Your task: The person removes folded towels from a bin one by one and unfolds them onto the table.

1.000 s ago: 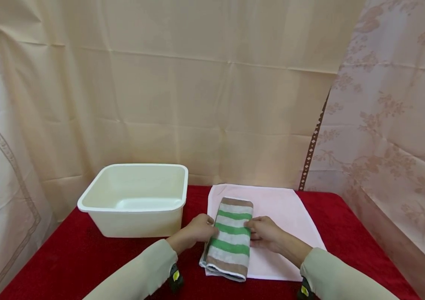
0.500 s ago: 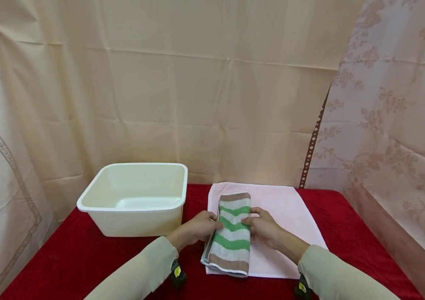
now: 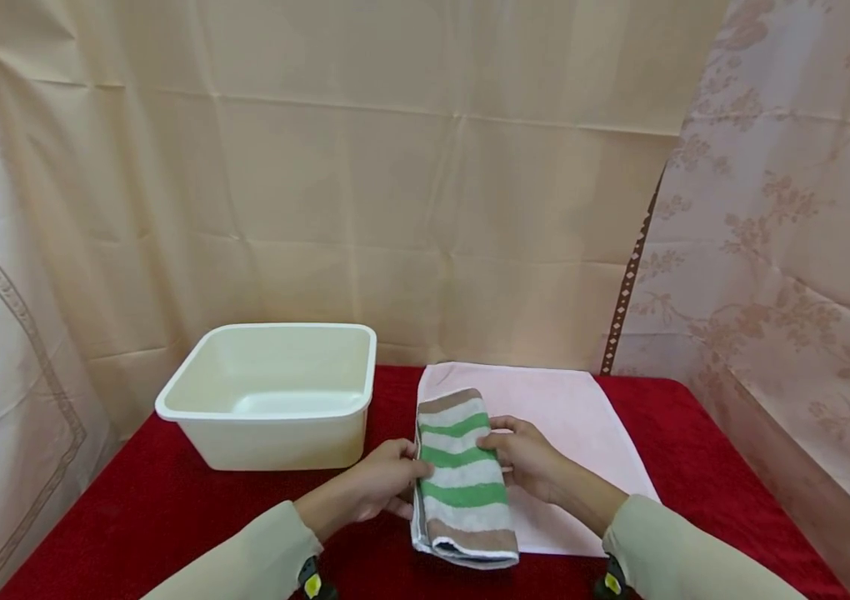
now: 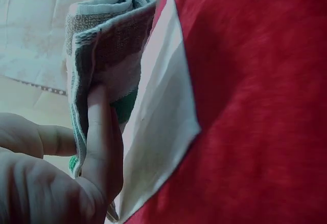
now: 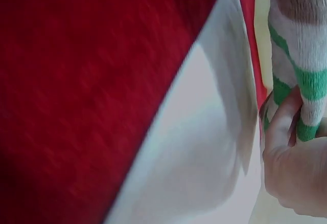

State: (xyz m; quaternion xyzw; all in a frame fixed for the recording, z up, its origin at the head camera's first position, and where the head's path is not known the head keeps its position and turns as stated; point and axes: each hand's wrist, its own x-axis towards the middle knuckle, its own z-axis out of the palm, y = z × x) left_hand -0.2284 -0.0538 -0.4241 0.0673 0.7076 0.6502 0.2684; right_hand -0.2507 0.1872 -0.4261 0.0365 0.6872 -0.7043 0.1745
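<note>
A folded towel (image 3: 462, 475) with green, white and brown stripes is held between both hands, raised over the table in the wrist views. My left hand (image 3: 387, 479) pinches its left edge, thumb on the front face and fingers behind, as the left wrist view shows. On the opposite edge my right hand (image 3: 530, 458) grips it with the thumb in front; in the right wrist view a finger lies along the towel's back. Beneath spreads a pale pink towel (image 3: 567, 417), flat on the table and partly covered by the striped one.
A cream plastic basin (image 3: 267, 446) stands left of the towels, its inside bare. Red cloth (image 3: 132, 508) covers the table. Beige curtain (image 3: 410, 183) hangs behind, and a floral curtain (image 3: 792, 275) closes off the right side.
The striped towel has shifted slightly left and its top now leans left, while its bottom end has swung right. My left hand has moved left and down with it, both hands still holding.
</note>
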